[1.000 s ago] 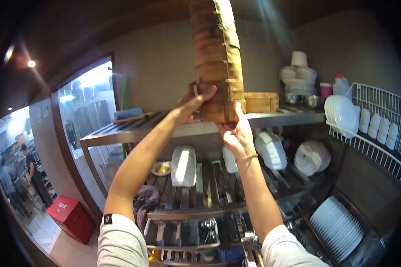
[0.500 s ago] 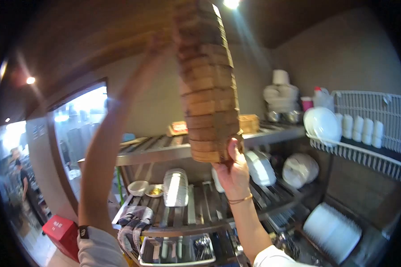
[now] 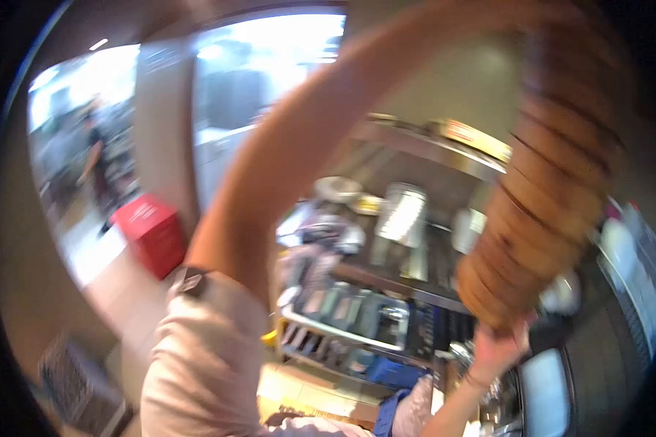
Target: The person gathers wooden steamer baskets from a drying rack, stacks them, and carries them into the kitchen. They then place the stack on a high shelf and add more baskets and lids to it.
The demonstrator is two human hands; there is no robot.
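Observation:
A tall stack of round bamboo steamers [image 3: 554, 175] leans to the right in front of me, blurred by motion. My right hand [image 3: 499, 349] grips it from below, at the bottom steamer. Across the view my left arm stretches up to the top of the stack, where my left hand [image 3: 554, 11] is at or against the uppermost steamers. The fingers of that hand are smeared and partly lost in the dark upper edge, so their grip does not show.
Behind the stack stands a metal rack [image 3: 430, 291] with bowls, dishes and a cutlery tray [image 3: 342, 328]. White plates [image 3: 619, 247] are at the right. A red box [image 3: 151, 233] sits on the floor at left, near a doorway with another person [image 3: 98, 164] beyond.
My view has swung left and downward. The steamer stack now appears farther right and tilted, still on my right hand. My left hand has gone from beside the stack to its top.

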